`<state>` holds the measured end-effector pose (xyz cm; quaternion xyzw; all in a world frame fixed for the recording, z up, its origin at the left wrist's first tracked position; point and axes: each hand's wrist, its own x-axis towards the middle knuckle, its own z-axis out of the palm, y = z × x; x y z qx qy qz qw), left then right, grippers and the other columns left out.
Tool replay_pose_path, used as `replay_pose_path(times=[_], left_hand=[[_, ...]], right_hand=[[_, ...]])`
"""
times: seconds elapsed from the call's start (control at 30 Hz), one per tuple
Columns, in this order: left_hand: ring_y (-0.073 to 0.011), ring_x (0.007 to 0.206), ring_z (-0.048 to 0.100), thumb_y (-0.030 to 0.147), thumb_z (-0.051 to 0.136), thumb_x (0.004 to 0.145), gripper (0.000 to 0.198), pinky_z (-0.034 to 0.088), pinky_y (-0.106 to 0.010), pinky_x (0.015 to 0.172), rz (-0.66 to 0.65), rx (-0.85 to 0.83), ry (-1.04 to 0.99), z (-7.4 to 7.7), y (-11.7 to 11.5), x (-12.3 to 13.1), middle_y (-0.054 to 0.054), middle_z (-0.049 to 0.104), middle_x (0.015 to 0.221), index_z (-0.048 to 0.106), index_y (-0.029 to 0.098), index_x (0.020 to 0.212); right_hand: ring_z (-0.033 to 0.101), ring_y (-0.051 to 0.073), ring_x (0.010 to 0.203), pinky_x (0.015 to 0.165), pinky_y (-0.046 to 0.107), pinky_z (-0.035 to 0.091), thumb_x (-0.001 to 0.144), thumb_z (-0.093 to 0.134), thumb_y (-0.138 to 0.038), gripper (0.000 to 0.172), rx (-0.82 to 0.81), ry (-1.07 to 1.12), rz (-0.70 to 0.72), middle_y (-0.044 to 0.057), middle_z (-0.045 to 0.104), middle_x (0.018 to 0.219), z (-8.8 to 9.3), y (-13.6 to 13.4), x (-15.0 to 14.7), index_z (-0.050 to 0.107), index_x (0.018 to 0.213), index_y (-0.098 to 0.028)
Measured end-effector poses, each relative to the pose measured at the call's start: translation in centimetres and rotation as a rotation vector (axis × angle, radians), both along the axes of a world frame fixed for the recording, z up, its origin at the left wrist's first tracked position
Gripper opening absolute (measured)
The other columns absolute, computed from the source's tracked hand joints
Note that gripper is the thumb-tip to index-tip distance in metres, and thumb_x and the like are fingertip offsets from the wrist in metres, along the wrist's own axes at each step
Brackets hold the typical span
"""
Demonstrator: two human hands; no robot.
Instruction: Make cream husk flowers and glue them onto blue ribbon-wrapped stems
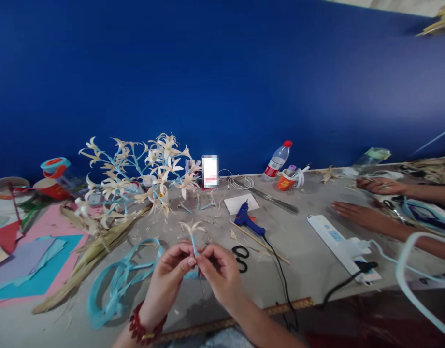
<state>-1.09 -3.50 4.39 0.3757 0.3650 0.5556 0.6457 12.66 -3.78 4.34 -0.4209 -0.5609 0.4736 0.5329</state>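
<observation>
Between my two hands, low over the middle of the table, stands a small cream-coloured handmade flower on a thin stem wrapped in light blue tape. My left hand pinches the stem just under the petals. The fingers of my right hand are pressed together on the same stem from the other side. Bare wire hangs down below my fingertips. Beside my left hand lies a loose coil of light blue tape. Black scissor handles show by my right hand; the blades are hidden behind it.
A cluster of finished flowers stands at the back left. A blue glue gun lies right of centre, its cord trailing forward. Further right are a power strip and another person's hands. A water bottle stands near the wall.
</observation>
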Motion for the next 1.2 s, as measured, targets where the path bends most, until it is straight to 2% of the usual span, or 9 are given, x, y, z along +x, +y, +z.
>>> replay_pose_path(times=[0.13, 0.37, 0.6, 0.83, 1.07, 1.2], left_hand=[[-0.0115, 0.073, 0.057, 0.021, 0.075, 0.075, 0.01, 0.046, -0.02, 0.069, 0.017, 0.048, 0.02, -0.4, -0.2, -0.4, 0.0, 0.065, 0.079, 0.071, 0.019, 0.083], [-0.0121, 0.063, 0.057, 0.023, 0.076, 0.073, 0.012, 0.047, -0.024, 0.059, -0.168, 0.038, -0.179, -0.1, 0.4, -0.5, 0.001, 0.06, 0.074, 0.066, 0.017, 0.076], [-0.0127, 0.058, 0.057, 0.023, 0.073, 0.076, 0.011, 0.048, -0.027, 0.055, -0.216, 0.012, -0.173, -0.2, 0.8, -0.7, 0.001, 0.059, 0.072, 0.065, 0.017, 0.076], [-0.0105, 0.063, 0.053, 0.022, 0.075, 0.074, 0.011, 0.045, -0.021, 0.058, -0.113, 0.043, -0.065, -0.1, 0.8, -1.6, 0.001, 0.06, 0.07, 0.066, 0.016, 0.074], [-0.01, 0.064, 0.052, 0.023, 0.078, 0.071, 0.013, 0.043, -0.02, 0.061, -0.035, -0.032, 0.014, 0.5, 0.9, -1.0, 0.001, 0.061, 0.071, 0.066, 0.017, 0.075], [-0.0102, 0.064, 0.051, 0.024, 0.079, 0.07, 0.016, 0.043, -0.02, 0.061, -0.024, -0.037, -0.008, 1.0, 0.9, -0.7, 0.001, 0.06, 0.07, 0.065, 0.016, 0.074]], right_hand=[[0.047, 0.01, 0.052, 0.051, 0.021, 0.036, 0.087, 0.06, -0.039, 0.032, 0.015, -0.011, 0.0, -0.003, 0.052, 0.056, -0.3, 0.0, -0.1, 0.055, 0.064, -0.018], [0.047, 0.009, 0.05, 0.051, 0.021, 0.036, 0.086, 0.062, -0.039, 0.032, 0.015, 0.078, 0.079, -0.004, 0.053, 0.053, -0.1, 0.0, -0.4, 0.055, 0.062, -0.018], [0.045, 0.007, 0.046, 0.046, 0.019, 0.035, 0.088, 0.059, -0.041, 0.032, -0.082, 0.139, 0.132, -0.004, 0.054, 0.054, -0.6, -0.1, -0.6, 0.055, 0.067, -0.018], [0.054, 0.01, 0.06, 0.052, 0.019, 0.04, 0.089, 0.059, -0.037, 0.023, -0.079, 0.053, 0.171, -0.001, 0.057, 0.068, -0.9, -0.5, 0.0, 0.058, 0.075, -0.018], [0.055, 0.013, 0.066, 0.058, 0.023, 0.044, 0.086, 0.061, -0.038, 0.02, -0.03, 0.026, 0.133, -0.001, 0.055, 0.072, -0.8, -0.3, 0.0, 0.057, 0.081, -0.019], [0.053, 0.012, 0.062, 0.057, 0.022, 0.043, 0.088, 0.06, -0.038, 0.021, -0.036, 0.02, 0.099, -0.001, 0.054, 0.068, -0.4, -0.1, -0.4, 0.055, 0.078, -0.019]])
